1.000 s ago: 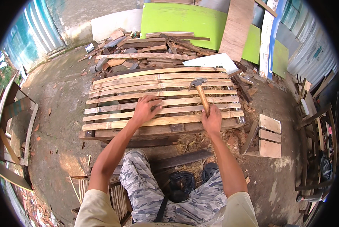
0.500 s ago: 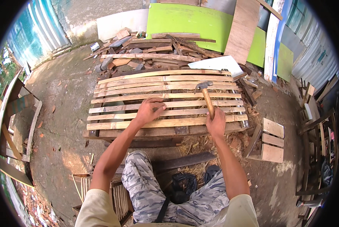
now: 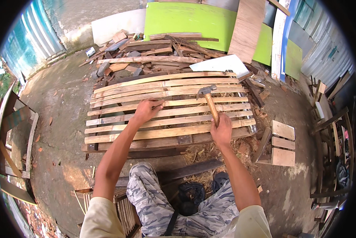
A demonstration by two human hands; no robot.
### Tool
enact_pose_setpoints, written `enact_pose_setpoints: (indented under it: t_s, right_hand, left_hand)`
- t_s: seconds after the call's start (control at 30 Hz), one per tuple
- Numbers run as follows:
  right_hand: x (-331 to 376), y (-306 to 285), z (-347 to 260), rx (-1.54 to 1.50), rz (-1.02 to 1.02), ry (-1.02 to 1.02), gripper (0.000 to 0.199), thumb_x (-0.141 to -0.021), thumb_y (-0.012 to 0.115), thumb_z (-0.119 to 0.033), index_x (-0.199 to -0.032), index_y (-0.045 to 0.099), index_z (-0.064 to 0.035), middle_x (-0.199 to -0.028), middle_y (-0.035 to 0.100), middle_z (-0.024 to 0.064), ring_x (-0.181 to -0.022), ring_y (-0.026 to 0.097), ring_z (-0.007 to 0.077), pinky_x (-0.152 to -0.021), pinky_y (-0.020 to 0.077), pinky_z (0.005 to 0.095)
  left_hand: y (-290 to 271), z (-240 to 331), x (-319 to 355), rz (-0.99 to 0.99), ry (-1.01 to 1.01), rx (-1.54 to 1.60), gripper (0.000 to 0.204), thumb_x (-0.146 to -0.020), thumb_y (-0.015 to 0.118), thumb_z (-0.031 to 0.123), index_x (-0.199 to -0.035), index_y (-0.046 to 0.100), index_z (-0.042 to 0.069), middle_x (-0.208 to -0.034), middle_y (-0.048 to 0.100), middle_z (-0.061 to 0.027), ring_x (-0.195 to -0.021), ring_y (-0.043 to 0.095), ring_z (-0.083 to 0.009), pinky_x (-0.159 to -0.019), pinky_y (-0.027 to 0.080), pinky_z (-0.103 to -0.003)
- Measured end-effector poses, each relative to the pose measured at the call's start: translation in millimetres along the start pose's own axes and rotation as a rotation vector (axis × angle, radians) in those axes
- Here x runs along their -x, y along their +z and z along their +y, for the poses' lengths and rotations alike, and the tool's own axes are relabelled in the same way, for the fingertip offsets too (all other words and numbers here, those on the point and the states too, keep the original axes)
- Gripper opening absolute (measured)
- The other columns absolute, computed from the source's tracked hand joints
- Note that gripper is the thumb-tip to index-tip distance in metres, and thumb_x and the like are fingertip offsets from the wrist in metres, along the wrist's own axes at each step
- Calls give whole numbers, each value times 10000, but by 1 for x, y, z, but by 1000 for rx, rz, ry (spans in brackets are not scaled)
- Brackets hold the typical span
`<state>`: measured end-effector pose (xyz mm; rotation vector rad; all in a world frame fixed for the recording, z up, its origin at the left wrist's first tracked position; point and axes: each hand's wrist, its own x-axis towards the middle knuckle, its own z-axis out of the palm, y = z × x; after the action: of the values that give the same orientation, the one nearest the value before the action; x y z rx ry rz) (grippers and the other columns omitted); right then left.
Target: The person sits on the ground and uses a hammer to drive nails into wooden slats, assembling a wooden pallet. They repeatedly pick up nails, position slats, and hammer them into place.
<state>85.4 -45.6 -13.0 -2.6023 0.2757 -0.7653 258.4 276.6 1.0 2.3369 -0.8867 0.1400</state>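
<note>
My right hand [image 3: 222, 129] is wrapped round the wooden handle of a claw hammer [image 3: 212, 108], its metal head up and pointing away from me over the slats. A row of pale bamboo slats [image 3: 166, 132] lies side by side, with gaps, across a dark wooden frame [image 3: 146, 145]. Over the middle slats, left of centre, my left hand [image 3: 147, 110] is closed, thumb and fingertips pinched together against one slat. Anything between those fingertips is too small to make out.
Scrap wood [image 3: 158, 49] is piled behind the frame, before a green panel [image 3: 190, 22]. To the right lies a small slatted wooden piece [image 3: 283, 152]. A black plastic bag [image 3: 191, 192] sits between my legs. Wooden furniture [image 3: 31, 139] stands at left.
My left hand has moved away from me to a farther slat, its fingers now pinched. My right hand still holds the hammer. The whole view has shifted slightly.
</note>
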Motion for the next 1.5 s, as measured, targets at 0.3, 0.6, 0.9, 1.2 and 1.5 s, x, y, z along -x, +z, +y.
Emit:
enact_pose_setpoints:
  t_s: [0.3, 0.6, 0.9, 1.2, 1.5]
  right_hand:
    - [-1, -3, -4, 33, -6, 14, 262, -900, 672, -185, -1057, 581, 3, -1225, 620, 273, -1269, 535, 395, -1158, 339, 531]
    - [-1, -5, -8, 19, -19, 34, 252, -903, 669, -182, -1045, 576, 5, -1209, 625, 273, -1273, 533, 393, -1164, 336, 524]
    - [0, -2, -2, 15, 0, 20, 252, -901, 671, -175, -1047, 575, 7, -1193, 626, 271, -1273, 526, 400, -1153, 342, 522]
    - [0, -4, -6, 30, -13, 26, 263, -907, 666, -190, -1055, 574, 6, -1222, 618, 283, -1263, 531, 413, -1150, 346, 531]
    - [-1, -5, -6, 0, -11, 11, 248, -906, 668, -182, -1033, 571, 9, -1208, 624, 278, -1263, 537, 409, -1151, 349, 535]
  left_hand:
    - [-6, 10, 0, -17, -75, 72, 280, -924, 715, 297, -1179, 770, 193, -1107, 738, -123, -931, 695, -324, -874, 546, -433]
    - [-4, 8, 3, -26, -85, 39, 298, -944, 704, 319, -1215, 753, 204, -1208, 705, -181, -920, 710, -335, -846, 556, -410]
    - [-5, 11, -1, 57, 10, 26, 258, -926, 718, 286, -1131, 783, 143, -1169, 720, -144, -993, 685, -328, -896, 538, -422]
    - [10, -8, -43, 93, 8, -82, 247, -915, 708, 295, -1102, 769, 145, -1100, 691, -86, -1051, 633, -335, -937, 498, -471]
    - [19, -13, -51, 57, -88, -14, 251, -917, 705, 331, -1089, 742, 152, -1141, 645, -92, -1129, 570, -351, -985, 433, -511]
